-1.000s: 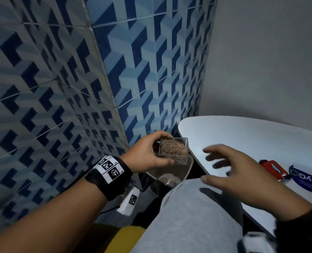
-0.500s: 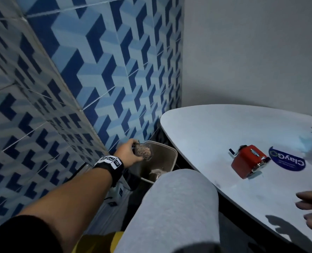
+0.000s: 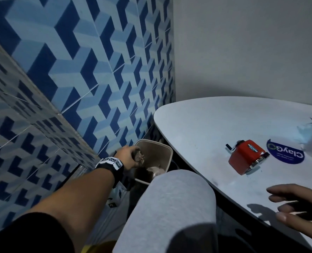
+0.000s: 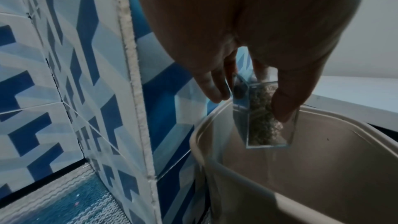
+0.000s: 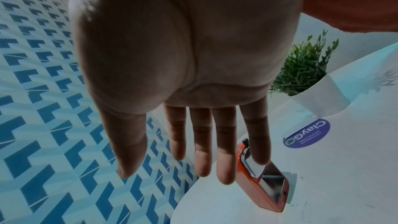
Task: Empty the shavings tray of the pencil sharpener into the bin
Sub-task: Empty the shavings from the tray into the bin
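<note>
Bin (image 3: 167, 148): beige, rounded-rectangular, open top, lower centre of the head view, between the blue patterned tile wall (image 3: 78, 70) and the edge of the white table (image 3: 206, 125). A pale crumpled lump lies at its bottom; what it is cannot be told. In the left wrist view the bin's rim and inner wall fill the lower right; the inner wall is bare apart from a small dark speck.

Shavings tray (image 4: 267, 117): small clear rectangular box, packed with brown-grey pencil shavings. It is tilted steeply, one end pointing down into the bin's mouth, just inside the rim. Shavings are heaped against the lower end. In the head view it shows as a brown speckled patch at centre frame, over the bin's left side.

Pencil sharpener (image 3: 246, 157): red-orange body, metal front plate, small crank; it sits on the table, right of centre in the head view. In the right wrist view its tray slot is an open cavity in its front.

Left hand (image 3: 127, 157): grips the tray, thumb on one side wall, fingers on the opposite one.

Right hand (image 3: 297, 209): loose, fingers spread and nearly straight, holding nothing, above the table's near edge at lower right.
</note>
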Motion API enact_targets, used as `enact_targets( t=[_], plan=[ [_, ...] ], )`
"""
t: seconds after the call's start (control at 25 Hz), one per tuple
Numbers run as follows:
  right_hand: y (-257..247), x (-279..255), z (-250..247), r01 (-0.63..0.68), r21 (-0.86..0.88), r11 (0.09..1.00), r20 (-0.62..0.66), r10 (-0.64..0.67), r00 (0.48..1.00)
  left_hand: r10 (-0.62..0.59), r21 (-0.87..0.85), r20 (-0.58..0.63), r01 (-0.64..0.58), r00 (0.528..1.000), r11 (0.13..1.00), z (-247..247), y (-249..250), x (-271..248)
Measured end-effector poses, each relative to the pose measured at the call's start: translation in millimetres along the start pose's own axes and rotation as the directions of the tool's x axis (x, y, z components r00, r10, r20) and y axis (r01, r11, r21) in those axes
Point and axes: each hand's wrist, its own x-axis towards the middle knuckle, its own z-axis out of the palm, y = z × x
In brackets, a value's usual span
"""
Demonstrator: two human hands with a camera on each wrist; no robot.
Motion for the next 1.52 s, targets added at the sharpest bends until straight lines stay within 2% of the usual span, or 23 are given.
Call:
enact_targets(
  t=[0.36, 0.48, 0.64, 0.8, 1.0, 1.24, 1.52],
  plan=[
    [-17, 0, 8, -0.018, -0.05, 0.999, 0.004, 0.018, 1.0, -0.059, 0.003, 0.106, 0.059, 0.993, 0.998, -5, 7, 12],
    [-14, -3, 4, -0.023, -0.068, 0.997, -0.006, 0.023, 1.0, -0.08, -0.035, 0.105, 0.084, 0.991, 0.996, -7, 11, 15],
    [-27, -7, 7, -0.012, -0.055, 0.998, 0.044, 0.014, 0.999, -0.091, -0.094, 0.118, 0.102, 0.989, 0.99, -9, 16, 16],
    [-26, -4, 9, -0.004, -0.08, 0.997, 0.056, 0.008, 0.998, -0.1, -0.029, 0.14, 0.105, 0.985, 0.994, -10, 16, 16],
    [-19, -3, 9, 0.0, -0.106, 0.994, 0.044, 0.005, 0.999, -0.106, -0.057, 0.111, 0.113, 0.988, 0.992, -8, 15, 13],
    [-27, -5, 14, 0.064, -0.121, 0.991, 0.025, -0.061, 0.998, -0.124, -0.136, 0.094, 0.136, 0.988, 0.981, -9, 12, 17],
    [-13, 2, 16, 0.09, -0.152, 0.984, 0.021, -0.088, 0.996, -0.172, -0.191, 0.116, 0.192, 0.978, 0.963, -7, 7, 18]
  ],
)
